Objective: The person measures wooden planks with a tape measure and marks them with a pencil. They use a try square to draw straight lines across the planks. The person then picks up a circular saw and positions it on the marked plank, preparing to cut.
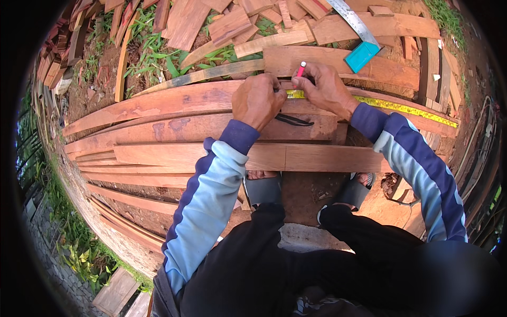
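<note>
A yellow tape measure is drawn out along a long reddish-brown board, its blade running to the board's right part. My left hand is closed at the left end of the visible blade; any case is hidden by the fingers. Below it a black strap lies over the wood. In my right hand a red pen or pencil with a pale end is pinched, pointing up. That hand rests over the blade, just right of my left hand, and hides part of it.
A try square with a teal handle and metal blade lies on a board beyond my right hand. Nearer me, another plank crosses in front of my sandalled feet. Offcuts and grass are scattered at the far side.
</note>
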### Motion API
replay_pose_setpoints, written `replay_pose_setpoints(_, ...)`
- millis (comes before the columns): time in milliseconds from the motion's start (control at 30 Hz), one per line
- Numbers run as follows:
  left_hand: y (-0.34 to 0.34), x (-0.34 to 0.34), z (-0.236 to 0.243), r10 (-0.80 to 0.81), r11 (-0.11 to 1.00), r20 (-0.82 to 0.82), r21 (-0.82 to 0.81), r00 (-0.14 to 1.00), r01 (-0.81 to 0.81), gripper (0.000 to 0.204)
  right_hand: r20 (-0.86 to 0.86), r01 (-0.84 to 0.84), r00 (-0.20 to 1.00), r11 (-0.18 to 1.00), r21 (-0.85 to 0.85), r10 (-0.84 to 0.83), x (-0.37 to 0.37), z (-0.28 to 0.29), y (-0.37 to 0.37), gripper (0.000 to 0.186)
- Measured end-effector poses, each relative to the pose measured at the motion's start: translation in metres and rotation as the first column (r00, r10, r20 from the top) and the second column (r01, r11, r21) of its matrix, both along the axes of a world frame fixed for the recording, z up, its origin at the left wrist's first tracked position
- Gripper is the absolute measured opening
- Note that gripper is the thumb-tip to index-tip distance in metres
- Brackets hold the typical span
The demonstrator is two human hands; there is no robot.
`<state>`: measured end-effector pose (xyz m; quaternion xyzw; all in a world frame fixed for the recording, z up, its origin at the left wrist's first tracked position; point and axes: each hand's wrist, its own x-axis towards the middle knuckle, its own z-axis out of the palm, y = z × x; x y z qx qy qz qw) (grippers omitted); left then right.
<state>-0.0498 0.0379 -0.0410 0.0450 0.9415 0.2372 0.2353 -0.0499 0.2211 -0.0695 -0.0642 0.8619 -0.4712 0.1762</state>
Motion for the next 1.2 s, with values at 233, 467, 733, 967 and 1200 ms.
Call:
replay_pose_setpoints(233, 0.000, -0.001, -0.001, -0.003, 1.000, -0.003, 0.007, 1.000, 0.003, 0.023, -0.061, -0.015, 0.998, 1.000, 0.006, 0.015, -0.002, 0.001, 0.000, 0.022)
replay_pose_setpoints(467, 0.001, 0.000, -0.004, 0.001, 1.000, 0.000, 0.014, 1.000, -0.001, 0.023, -0.023, 0.008, 1.000, 1.000, 0.003, -0.008, -0.001, 0.002, 0.001, 0.023)
replay_pose_setpoints(733, -0.001, 0.000, 0.000, 0.010, 1.000, -0.003, 0.020, 1.000, -0.010, 0.023, -0.035, -0.030, 0.999, 1.000, 0.002, 0.030, -0.002, -0.002, -0.001, 0.021)
replay_pose_setpoints(967, -0.015, -0.005, 0.010, -0.018, 0.993, 0.130, 0.114, 0.991, 0.003, 0.025, 0.133, 0.130, 0.984, 0.985, -0.112, -0.115, -0.012, 0.050, 0.038, 0.017)
replay_pose_setpoints(1200, 0.029, 0.009, 0.028, -0.185, 0.943, 0.183, 0.309, 0.966, 0.122, 0.048, -0.240, 0.062, 0.971, 0.979, 0.194, -0.014, 0.049, 0.131, 0.133, 0.038)
